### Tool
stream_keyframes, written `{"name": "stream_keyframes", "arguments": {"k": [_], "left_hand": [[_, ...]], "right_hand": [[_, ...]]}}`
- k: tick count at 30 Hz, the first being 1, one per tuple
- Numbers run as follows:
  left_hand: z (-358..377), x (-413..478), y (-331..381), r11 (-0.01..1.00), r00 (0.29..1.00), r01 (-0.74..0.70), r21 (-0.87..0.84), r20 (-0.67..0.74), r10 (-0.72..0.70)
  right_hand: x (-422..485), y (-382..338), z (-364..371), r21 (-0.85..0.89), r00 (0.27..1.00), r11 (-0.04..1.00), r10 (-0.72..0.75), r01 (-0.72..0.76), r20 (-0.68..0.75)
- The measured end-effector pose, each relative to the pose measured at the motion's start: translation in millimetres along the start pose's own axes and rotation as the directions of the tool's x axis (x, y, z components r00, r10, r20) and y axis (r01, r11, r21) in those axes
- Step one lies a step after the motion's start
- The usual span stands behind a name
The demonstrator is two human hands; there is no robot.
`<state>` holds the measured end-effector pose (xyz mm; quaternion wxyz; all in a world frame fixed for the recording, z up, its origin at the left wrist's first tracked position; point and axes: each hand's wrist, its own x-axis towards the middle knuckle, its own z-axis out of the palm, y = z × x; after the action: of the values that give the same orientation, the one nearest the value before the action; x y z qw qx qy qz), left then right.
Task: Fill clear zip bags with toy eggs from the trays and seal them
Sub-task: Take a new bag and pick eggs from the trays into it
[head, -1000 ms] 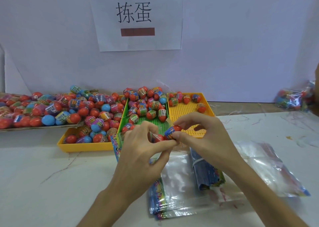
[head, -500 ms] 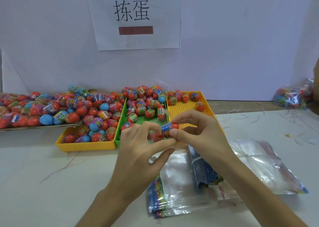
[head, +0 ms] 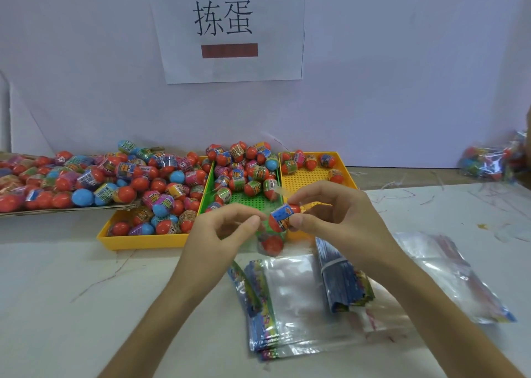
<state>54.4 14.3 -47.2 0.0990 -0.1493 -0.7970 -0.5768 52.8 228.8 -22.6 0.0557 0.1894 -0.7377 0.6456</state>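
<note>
My right hand [head: 339, 219] pinches a blue-banded egg [head: 283, 218] between thumb and curled fingers, right at the mouth of the bag [head: 259, 234]. My left hand [head: 227, 231] pinches the bag rim, I judge to keep it open; one red egg [head: 271, 244] already sits inside it.

Toy eggs [head: 125, 194] heaped in yellow tray [head: 143, 241] and green tray [head: 253, 202], clear zip bags [head: 290, 297] stacked flat in front

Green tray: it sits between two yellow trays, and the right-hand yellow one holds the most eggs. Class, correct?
No. Head view: the right-hand yellow tray holds the fewest eggs, not the most. The green tray does sit between it and the left-hand yellow tray.
</note>
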Motion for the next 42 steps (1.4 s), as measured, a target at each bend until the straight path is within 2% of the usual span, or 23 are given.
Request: {"name": "stream_keyframes", "arguments": {"k": [5, 11, 15, 20, 23, 27, 33, 37, 42], "left_hand": [[5, -2, -1, 1.000, 0.999, 0.003, -0.026, -0.046, -0.004], [8, -3, -2, 0.999, 0.999, -0.023, -0.035, -0.023, 0.022], [10, -4, -2, 0.999, 0.999, -0.040, -0.028, 0.015, 0.041], [10, -6, -2, 0.999, 0.999, -0.037, -0.014, 0.017, 0.038], [9, -7, -2, 0.999, 0.999, -0.033, 0.002, -0.024, 0.033], [7, -6, -2, 0.999, 0.998, -0.022, 0.038, -0.062, 0.024], [9, -5, -2, 0.993, 0.995, -0.048, 0.107, -0.085, 0.057], [12, -8, 0, 0.989, 0.993, -0.069, 0.132, -0.082, 0.080], [16, -10, 1, 0.991, 0.994, -0.072, 0.115, -0.068, 0.080]], "right_hand": [[-1, 2, -5, -0.200, 0.999, 0.979, -0.017, 0.026, 0.047], [-1, -1, -8, -0.258, 0.991, 0.965, -0.016, 0.051, 0.136], [-2, 1, -3, -0.288, 0.994, 0.956, -0.020, 0.051, 0.110], [-2, 3, -2, -0.238, 0.995, 0.970, -0.027, 0.050, 0.098], [0, 5, -2, -0.223, 0.986, 0.974, 0.002, 0.036, 0.166], [-1, 8, 2, -0.283, 0.959, 0.959, 0.061, 0.021, 0.277], [-5, 8, 1, -0.434, 0.924, 0.900, 0.128, 0.044, 0.360], [-6, 8, 6, -0.445, 0.926, 0.894, 0.125, 0.050, 0.355], [-6, 3, -2, -0.482, 0.894, 0.872, 0.152, 0.080, 0.422]]}}
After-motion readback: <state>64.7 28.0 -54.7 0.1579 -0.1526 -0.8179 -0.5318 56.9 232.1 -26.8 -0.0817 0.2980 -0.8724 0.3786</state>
